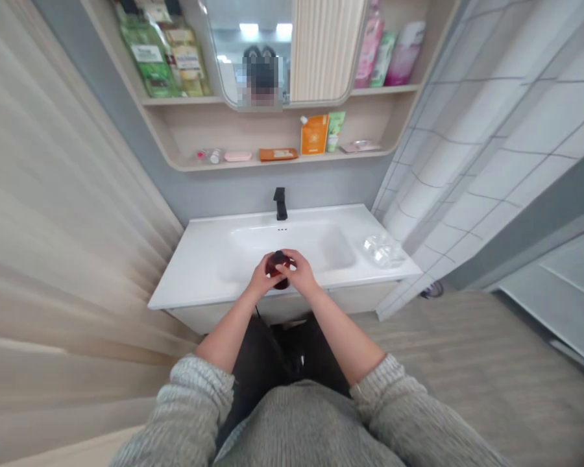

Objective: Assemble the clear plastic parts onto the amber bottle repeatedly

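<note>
A dark amber bottle (281, 283) with a black top is held over the front edge of the white sink (321, 250). On its left side, my left hand (261, 275) wraps round it. From the right, my right hand (299, 269) grips the same bottle, with its thumb across the front and fingers near the top. Parts of the bottle are hidden behind my fingers. Beyond the basin stands a black faucet (280, 203).
Clear plastic or glass containers (383, 251) rest on the counter's right end. Above, a shelf (175, 164) bears an orange pouch (314, 135), a green tube (335, 131) and small items. Larger bottles flank the mirror (228, 58). A curtain (68, 194) hangs at left.
</note>
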`<state>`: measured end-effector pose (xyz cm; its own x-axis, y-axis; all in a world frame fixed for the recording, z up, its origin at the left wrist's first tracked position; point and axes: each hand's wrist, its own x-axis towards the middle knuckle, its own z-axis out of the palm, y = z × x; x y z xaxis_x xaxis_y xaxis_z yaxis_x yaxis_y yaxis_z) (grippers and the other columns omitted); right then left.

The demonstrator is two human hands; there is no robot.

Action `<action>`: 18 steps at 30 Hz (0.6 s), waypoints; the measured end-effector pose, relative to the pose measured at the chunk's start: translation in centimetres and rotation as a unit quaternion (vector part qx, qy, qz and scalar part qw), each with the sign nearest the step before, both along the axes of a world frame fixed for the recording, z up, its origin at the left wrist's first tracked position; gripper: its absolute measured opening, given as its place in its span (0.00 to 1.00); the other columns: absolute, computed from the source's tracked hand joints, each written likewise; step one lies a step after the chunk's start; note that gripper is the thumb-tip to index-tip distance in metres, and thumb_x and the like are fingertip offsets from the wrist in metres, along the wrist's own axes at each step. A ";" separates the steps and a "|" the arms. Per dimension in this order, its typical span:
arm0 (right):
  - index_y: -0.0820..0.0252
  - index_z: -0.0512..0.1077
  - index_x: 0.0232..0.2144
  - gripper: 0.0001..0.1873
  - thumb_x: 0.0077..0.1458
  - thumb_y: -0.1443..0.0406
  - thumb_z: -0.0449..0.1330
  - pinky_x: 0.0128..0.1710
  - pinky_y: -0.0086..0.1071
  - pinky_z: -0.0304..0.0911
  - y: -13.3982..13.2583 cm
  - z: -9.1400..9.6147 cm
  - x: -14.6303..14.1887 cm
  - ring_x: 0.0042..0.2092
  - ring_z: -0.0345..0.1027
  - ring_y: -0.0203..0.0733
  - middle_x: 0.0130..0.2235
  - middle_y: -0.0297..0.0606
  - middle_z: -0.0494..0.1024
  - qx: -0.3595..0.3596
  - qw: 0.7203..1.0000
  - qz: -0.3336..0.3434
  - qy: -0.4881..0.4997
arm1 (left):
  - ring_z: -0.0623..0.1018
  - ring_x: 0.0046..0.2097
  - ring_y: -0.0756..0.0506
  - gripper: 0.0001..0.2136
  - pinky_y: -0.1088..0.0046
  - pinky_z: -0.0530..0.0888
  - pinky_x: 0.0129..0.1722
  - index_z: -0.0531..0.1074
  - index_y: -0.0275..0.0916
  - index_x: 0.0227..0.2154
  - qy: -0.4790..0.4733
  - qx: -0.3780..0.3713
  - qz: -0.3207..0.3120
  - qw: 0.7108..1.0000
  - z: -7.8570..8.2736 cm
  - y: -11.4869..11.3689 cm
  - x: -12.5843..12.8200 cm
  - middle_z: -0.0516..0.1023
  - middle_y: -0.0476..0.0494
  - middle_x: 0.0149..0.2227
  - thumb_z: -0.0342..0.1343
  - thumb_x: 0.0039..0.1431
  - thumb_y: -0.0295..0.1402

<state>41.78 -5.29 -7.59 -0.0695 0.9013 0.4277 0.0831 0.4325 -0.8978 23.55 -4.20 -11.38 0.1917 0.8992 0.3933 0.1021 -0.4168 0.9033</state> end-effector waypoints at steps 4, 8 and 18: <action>0.51 0.83 0.52 0.18 0.65 0.52 0.66 0.66 0.48 0.71 1.4 0.9 0.2 0.60 0.78 0.50 0.57 0.43 0.84 -0.020 0.999 0.036 -0.020 | 0.84 0.58 0.34 0.41 0.50 0.81 0.59 0.71 0.40 0.65 0.000 0.002 -0.005 1.000 -0.2 0.3 -0.1 0.82 0.31 0.60 0.78 0.52 0.49; 0.53 0.85 0.46 0.15 0.66 0.53 0.66 0.64 0.45 0.72 2.2 1.6 0.0 0.56 0.80 0.48 0.52 0.43 0.87 0.007 0.998 0.020 -0.059 | 0.83 0.59 0.33 0.40 0.49 0.80 0.60 0.71 0.40 0.65 -0.008 0.001 -0.004 1.000 -0.3 0.4 -0.2 0.81 0.30 0.60 0.78 0.52 0.46; 0.55 0.79 0.59 0.20 0.73 0.54 0.60 0.56 0.38 0.75 2.2 -0.1 3.6 0.52 0.82 0.45 0.58 0.43 0.85 -0.060 0.985 -0.080 -0.139 | 0.83 0.60 0.32 0.38 0.47 0.78 0.64 0.72 0.41 0.62 -0.049 -0.019 0.111 0.992 0.2 0.4 -0.8 0.81 0.31 0.60 0.78 0.50 0.44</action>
